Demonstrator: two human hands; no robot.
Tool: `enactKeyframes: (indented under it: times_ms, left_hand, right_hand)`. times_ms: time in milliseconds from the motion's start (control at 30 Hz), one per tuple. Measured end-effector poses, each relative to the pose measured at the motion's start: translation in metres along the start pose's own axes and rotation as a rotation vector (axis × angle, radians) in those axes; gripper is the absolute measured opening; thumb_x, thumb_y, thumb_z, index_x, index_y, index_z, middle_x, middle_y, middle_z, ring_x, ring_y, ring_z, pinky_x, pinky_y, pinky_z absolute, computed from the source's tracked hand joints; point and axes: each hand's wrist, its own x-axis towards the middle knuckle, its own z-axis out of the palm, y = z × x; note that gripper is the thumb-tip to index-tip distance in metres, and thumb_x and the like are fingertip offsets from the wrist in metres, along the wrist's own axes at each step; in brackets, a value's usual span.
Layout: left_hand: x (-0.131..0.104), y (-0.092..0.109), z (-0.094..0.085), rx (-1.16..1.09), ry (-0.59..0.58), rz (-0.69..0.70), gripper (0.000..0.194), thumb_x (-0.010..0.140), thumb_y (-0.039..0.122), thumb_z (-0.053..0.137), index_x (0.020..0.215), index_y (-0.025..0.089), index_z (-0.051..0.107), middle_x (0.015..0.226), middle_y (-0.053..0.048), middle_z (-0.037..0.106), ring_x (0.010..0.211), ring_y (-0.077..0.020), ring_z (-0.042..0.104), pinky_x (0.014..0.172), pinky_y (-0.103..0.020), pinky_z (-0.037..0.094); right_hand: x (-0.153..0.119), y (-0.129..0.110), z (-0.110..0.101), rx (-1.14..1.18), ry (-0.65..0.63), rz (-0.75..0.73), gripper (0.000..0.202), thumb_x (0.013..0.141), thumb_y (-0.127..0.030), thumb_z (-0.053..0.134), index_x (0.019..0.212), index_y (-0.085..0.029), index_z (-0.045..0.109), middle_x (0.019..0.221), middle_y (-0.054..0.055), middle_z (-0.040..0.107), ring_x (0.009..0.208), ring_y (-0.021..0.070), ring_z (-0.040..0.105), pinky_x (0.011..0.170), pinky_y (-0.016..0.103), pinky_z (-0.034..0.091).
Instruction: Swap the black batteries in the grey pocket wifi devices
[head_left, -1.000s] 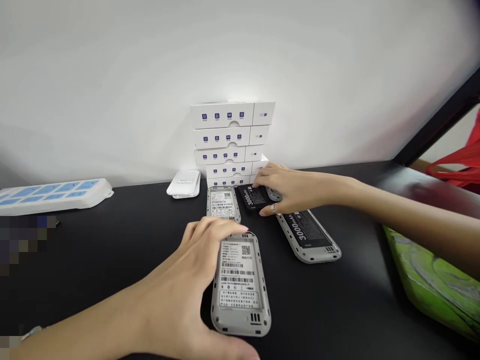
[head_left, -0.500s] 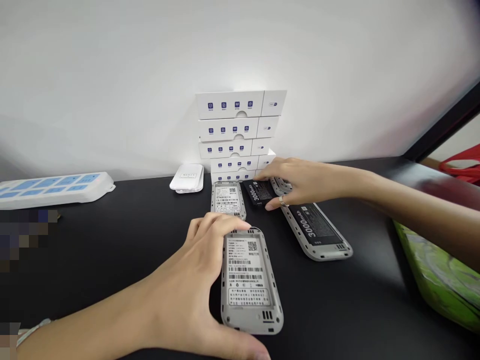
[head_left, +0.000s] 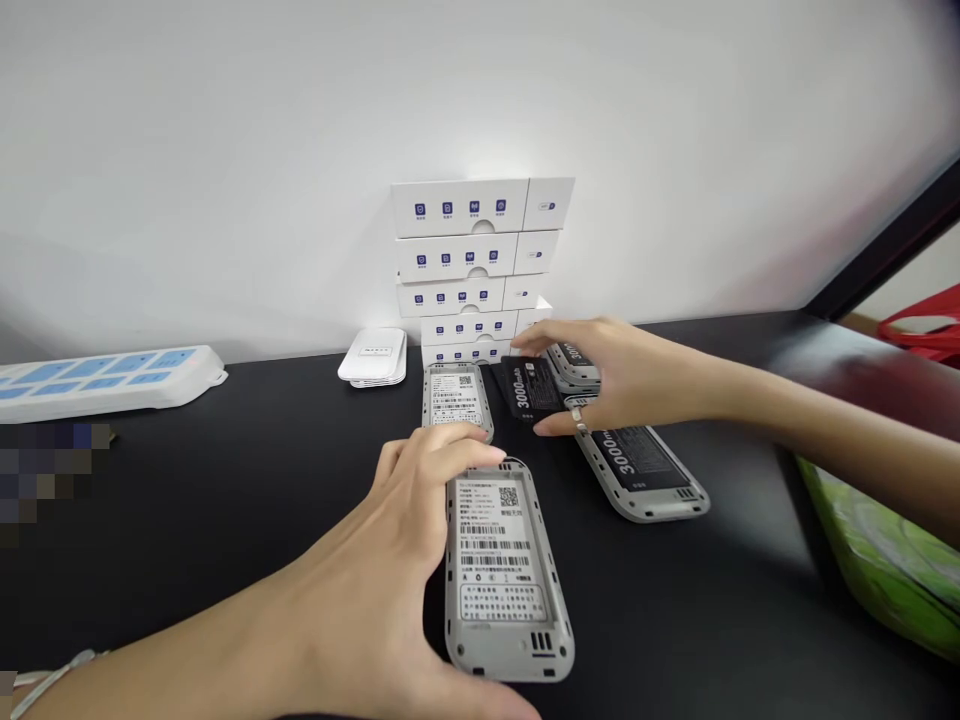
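Observation:
My left hand (head_left: 375,570) spans a grey pocket Wi-Fi router (head_left: 506,570), fingers at its far end and thumb at its near end. Its back is off, showing a battery bay with a printed barcode label. My right hand (head_left: 600,385) grips a black 3000mAh battery (head_left: 534,390) between thumb and fingers, tilted slightly off the table. Another battery's dark edge shows beneath it. To the right lies a second router with a battery fitted (head_left: 641,460), partly under my right hand. Behind my left hand is another router with a bare bay (head_left: 454,395).
White boxes (head_left: 461,255) are stacked against the wall. White covers (head_left: 373,357) lie piled left of them. A white power strip (head_left: 112,380) is at the far left. More battery-fitted routers (head_left: 574,355) sit behind my right hand. A green bag (head_left: 885,560) stands at the right edge.
My right hand has lifted the battery slightly and drawn it right, uncovering another dark edge below. My left hand and its router have shifted slightly nearer.

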Motion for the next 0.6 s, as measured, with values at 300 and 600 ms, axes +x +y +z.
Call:
enactKeyframes:
  times_ms: [300,600]
  left_hand:
    - [-0.003,-0.003,0.003,-0.088,0.057,-0.075,0.131,0.048,0.059,0.090,0.142,0.040,0.001,0.150,-0.012,0.004,0.141,-0.0478,0.015,0.106,-0.071,0.033]
    - [-0.004,-0.007,0.008,-0.059,0.081,-0.017,0.133,0.046,0.055,0.092,0.141,0.040,0.002,0.147,-0.012,0.010,0.139,-0.0456,0.021,0.107,-0.066,0.036]
  right_hand:
    - [-0.045,-0.063,0.037,0.302,-0.044,-0.045,0.064,0.067,-0.048,0.078,0.122,-0.024,0.056,0.118,0.006,0.056,0.105,0.0255,0.056,0.083,0.037,0.053]
    - [-0.051,-0.069,0.044,0.325,-0.079,-0.108,0.063,0.068,-0.050,0.079,0.120,-0.021,0.058,0.132,0.010,0.048,0.118,0.0298,0.049,0.100,0.044,0.046]
